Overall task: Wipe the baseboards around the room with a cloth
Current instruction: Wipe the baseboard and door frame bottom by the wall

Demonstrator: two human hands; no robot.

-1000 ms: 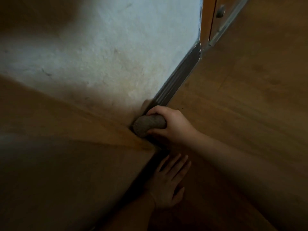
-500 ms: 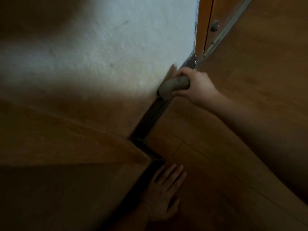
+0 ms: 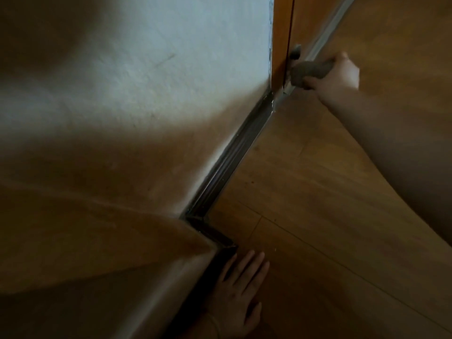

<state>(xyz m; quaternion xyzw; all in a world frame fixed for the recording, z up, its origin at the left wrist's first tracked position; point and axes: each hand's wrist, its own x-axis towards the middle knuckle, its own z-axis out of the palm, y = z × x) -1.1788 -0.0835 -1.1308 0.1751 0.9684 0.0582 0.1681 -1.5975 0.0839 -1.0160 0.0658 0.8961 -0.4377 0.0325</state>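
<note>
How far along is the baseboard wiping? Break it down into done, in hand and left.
Done, judging by position: the dark baseboard under the white wall lies behind the cloth, though cleanliness can't be judged in this light. In hand: the right hand grips the balled cloth at the door frame; the left hand rests flat on the floor. Left: everything beyond the frame, out of view.

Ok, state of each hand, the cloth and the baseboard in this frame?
Right hand: grips the cloth, at the door frame.
Left hand: flat on the floor, fingers straight.
Cloth: bunched, past the baseboard's far end.
Baseboard: dark, uncovered along the wall.
</note>
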